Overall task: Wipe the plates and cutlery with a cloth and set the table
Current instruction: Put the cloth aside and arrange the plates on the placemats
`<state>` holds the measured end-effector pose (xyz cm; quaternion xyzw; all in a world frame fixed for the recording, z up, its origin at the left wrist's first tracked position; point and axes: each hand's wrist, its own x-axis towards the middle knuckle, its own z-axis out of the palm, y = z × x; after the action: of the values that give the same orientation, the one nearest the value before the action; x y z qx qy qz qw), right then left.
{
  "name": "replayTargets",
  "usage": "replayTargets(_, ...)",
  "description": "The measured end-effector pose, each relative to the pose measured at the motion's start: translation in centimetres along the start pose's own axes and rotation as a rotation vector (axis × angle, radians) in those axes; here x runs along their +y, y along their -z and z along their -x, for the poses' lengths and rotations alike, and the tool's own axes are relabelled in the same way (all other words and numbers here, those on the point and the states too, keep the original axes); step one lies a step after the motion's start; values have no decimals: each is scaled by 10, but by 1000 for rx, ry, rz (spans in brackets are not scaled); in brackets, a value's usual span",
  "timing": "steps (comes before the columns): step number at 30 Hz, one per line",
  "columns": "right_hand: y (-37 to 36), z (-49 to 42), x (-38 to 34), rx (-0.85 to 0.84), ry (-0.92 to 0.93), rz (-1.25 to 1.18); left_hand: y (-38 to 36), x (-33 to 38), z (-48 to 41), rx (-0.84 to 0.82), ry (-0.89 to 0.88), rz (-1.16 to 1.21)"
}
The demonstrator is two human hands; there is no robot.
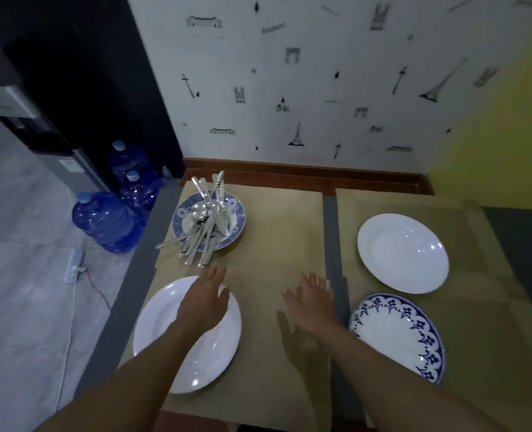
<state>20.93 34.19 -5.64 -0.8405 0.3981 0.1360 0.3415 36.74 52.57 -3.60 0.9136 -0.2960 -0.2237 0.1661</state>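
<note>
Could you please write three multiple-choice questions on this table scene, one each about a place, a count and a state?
1. Where does the cutlery lie?
A on the patterned plate at the far left
B on the floor
C in a drawer

2. How many plates are on the table?
A two
B four
C six

3. How are the left hand and right hand?
A open, holding nothing
B gripping a cloth
C gripping forks

Key: 1A, the pile rests there. 2B, two are white and two blue-patterned. 3A, the fingers are spread and empty.
</note>
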Motion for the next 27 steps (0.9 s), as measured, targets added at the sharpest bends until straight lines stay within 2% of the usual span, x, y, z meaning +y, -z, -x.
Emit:
replayTargets(3,26,2,29,17,-25,47,-17,43,-15,-30,-93,-43)
replayTargets(8,67,5,83,71,-65,-9,-51,108,-37,-83,-205,-75)
replayTargets(14,110,-6,156,99,-159,-56,-93,192,-60,-161,-267,-65)
replayTargets(20,144,-13,219,318,-236,-161,-131,252,-86,-235,-313,11)
replayTargets(24,160,-33,250,489,-308,-293,-149,287,-106,-223,-207,80)
replayTargets(27,173,-50,260,484,-365,-420,-159,297,-120,-182,-120,119)
